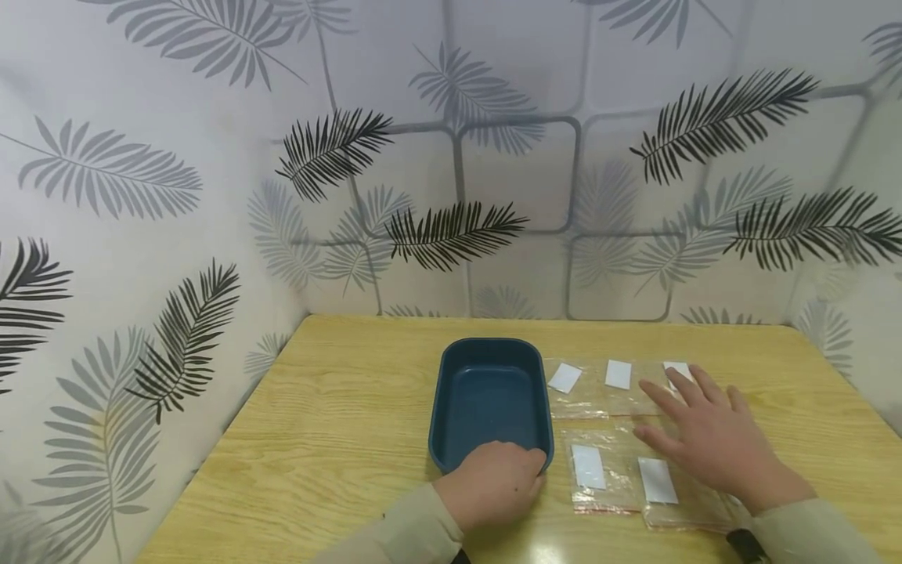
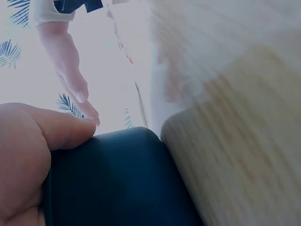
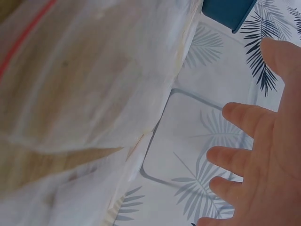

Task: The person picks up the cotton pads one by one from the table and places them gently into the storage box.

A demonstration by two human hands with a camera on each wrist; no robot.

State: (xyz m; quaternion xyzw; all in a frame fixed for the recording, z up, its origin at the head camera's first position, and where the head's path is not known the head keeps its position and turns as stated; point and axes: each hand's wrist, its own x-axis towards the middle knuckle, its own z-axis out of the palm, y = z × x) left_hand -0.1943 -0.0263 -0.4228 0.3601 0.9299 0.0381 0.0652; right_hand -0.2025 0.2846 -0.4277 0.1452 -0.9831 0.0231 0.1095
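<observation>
A dark blue rectangular tray rests on the table, with only its bare bottom visible inside. My left hand grips its near rim at the right corner; the left wrist view shows the thumb along the edge of the tray. To the tray's right lie several clear zip bags, each with a white slip. Over the bags on the right, my right hand is spread with nothing in it. In the right wrist view its fingers are apart above a red-striped bag.
The wood-patterned table runs back to a wall with a leaf print. Another patterned wall stands along the left side. The bags lie close to the tray's right side, in a back and a front row.
</observation>
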